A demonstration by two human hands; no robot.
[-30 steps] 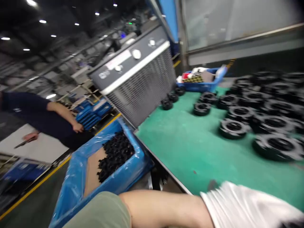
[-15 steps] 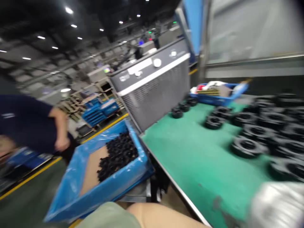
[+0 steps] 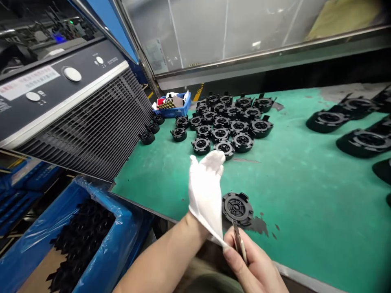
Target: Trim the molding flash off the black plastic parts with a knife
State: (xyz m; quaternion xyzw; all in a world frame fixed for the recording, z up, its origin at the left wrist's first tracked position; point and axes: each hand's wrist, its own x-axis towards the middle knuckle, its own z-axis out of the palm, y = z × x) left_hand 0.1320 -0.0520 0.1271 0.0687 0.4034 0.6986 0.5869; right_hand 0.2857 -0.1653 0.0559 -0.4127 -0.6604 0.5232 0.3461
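A white glove covers my left hand (image 3: 206,191), which is raised over the green mat (image 3: 152,179) with its fingers apart and nothing in it. My bare right hand (image 3: 249,258) pinches the glove's cuff at the left wrist. It also holds a small metal tool (image 3: 239,241) with a pointed tip, whose exact kind I cannot make out. Just beyond that tip, a round black part (image 3: 237,208) lies flat on the mat beside a dark stain. Several more black round parts (image 3: 220,133) stand grouped beyond my left hand.
A grey vented machine (image 3: 91,110) borders the mat on the left. Below it, a blue plastic-lined bin (image 3: 122,215) holds small black pieces. A small blue tray (image 3: 183,110) sits at the back, and more black parts (image 3: 328,121) stand at right.
The view has swung right and down onto the mat. Both hands are now in sight together, with the glove's cuff pinched. The person at the left has left the view.
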